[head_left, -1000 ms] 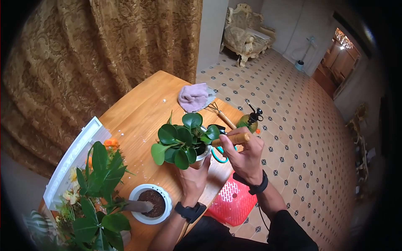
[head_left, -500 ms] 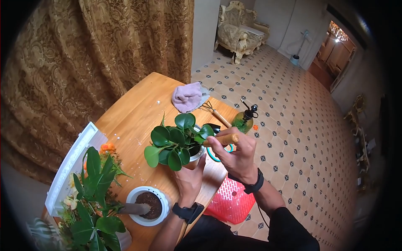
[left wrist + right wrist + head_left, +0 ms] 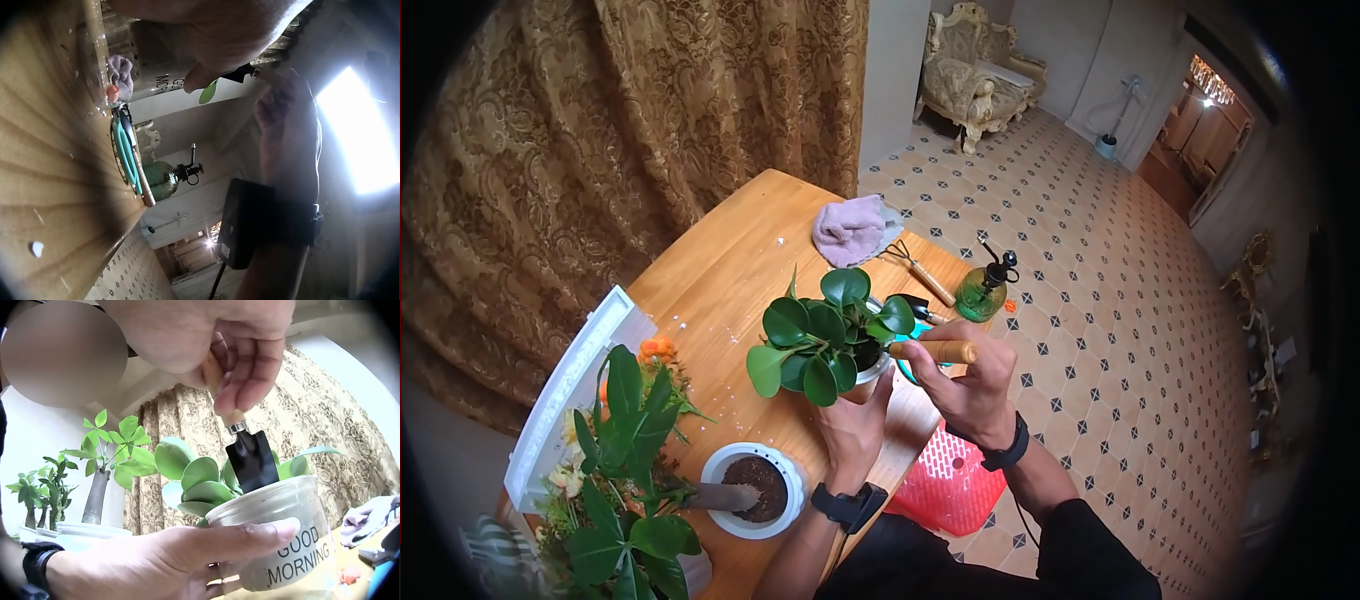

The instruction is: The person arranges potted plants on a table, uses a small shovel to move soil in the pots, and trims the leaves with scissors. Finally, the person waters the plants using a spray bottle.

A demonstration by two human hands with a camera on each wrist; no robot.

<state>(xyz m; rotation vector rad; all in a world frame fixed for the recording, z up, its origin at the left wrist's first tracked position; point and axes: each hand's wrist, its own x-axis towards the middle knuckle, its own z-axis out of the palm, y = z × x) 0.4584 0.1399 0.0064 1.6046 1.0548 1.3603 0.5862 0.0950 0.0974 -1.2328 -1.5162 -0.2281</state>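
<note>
My left hand (image 3: pixel 855 430) grips a clear-walled pot (image 3: pixel 297 559) printed "GOOD MORNING", its thumb across the front just under the rim. Round, glossy green leaves of a plant (image 3: pixel 820 325) spread over the pot's far side. Between thumb and fingers, my right hand (image 3: pixel 978 378) pinches the wooden handle of a small trowel (image 3: pixel 253 462). The trowel's black blade points down inside the rim, beside the leaves, with its tip hidden. In the left wrist view, the left hand (image 3: pixel 219 37) covers much of the pot.
Teal-handled scissors (image 3: pixel 127 153), a hand rake (image 3: pixel 925 278), another black-bladed tool (image 3: pixel 918 307) and a spray bottle (image 3: pixel 982 292) lie or stand beyond the pot. A lilac cloth (image 3: pixel 850 232) is at the back. On the left are a thick-stemmed plant's white pot (image 3: pixel 715 465) and orange flowers (image 3: pixel 658 347).
My right hand has dipped slightly with the trowel, whose handle now looks more level in the head view. The left hand keeps its grip on the pot. The head view has shifted a little.
</note>
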